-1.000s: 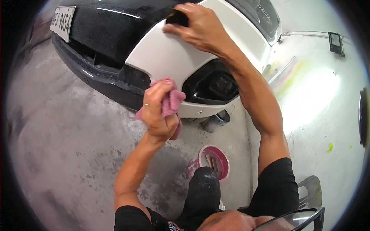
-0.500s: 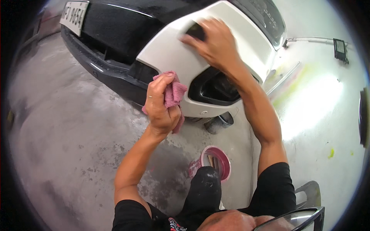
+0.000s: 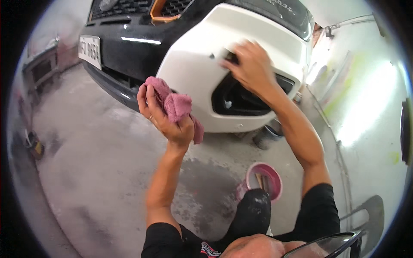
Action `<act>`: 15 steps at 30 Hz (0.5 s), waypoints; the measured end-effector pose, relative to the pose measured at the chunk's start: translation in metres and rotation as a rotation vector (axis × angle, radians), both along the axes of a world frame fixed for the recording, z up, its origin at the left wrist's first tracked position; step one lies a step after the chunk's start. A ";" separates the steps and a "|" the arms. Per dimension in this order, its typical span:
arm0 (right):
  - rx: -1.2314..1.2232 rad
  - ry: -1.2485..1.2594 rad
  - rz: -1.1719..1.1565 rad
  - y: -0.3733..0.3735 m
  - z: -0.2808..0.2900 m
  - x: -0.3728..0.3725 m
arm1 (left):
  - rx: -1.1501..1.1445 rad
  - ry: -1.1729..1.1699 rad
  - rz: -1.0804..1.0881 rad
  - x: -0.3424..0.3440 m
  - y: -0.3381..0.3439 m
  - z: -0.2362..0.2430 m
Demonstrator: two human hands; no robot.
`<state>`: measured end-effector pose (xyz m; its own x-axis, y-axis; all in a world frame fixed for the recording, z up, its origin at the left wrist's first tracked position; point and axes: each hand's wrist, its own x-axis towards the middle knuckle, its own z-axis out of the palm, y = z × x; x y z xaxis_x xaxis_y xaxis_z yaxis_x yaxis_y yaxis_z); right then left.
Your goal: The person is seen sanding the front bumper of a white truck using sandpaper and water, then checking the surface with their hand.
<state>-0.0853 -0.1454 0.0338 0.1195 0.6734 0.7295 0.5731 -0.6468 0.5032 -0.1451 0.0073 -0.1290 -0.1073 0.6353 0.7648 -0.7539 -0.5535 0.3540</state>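
Observation:
My left hand [image 3: 165, 122] is closed around a folded pink cloth [image 3: 176, 104], held in front of the lower left part of a white bumper panel [image 3: 191, 60] that adjoins black bodywork. My right hand [image 3: 251, 69] is blurred, with fingers gripping a small dark block [image 3: 230, 57] on or just over the white panel, above the black recessed housing [image 3: 234, 104] in the bumper. How far the block touches the paint is unclear under my fingers.
A pink tub [image 3: 275, 185] with long pieces inside stands by my knee. A dark bucket [image 3: 266, 138] is under the bumper. A pale, paint-marked wall [image 3: 361, 124] runs along the right. A plate and orange-trimmed grille [image 3: 165, 17] are on the car's front.
My right hand has moved down and rightward with the dark block. My left hand has shifted left with the cloth. The view has shifted, showing more grille and orange trim.

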 end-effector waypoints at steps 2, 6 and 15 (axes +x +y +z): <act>0.193 0.082 0.060 -0.067 -0.019 -0.012 | 0.064 -0.023 0.076 0.006 0.014 0.017; 0.480 0.464 0.122 -0.129 -0.089 -0.097 | 0.494 0.108 0.162 0.038 0.056 0.079; 0.598 1.067 0.323 -0.135 -0.268 -0.096 | 0.545 0.439 0.650 0.071 -0.012 0.088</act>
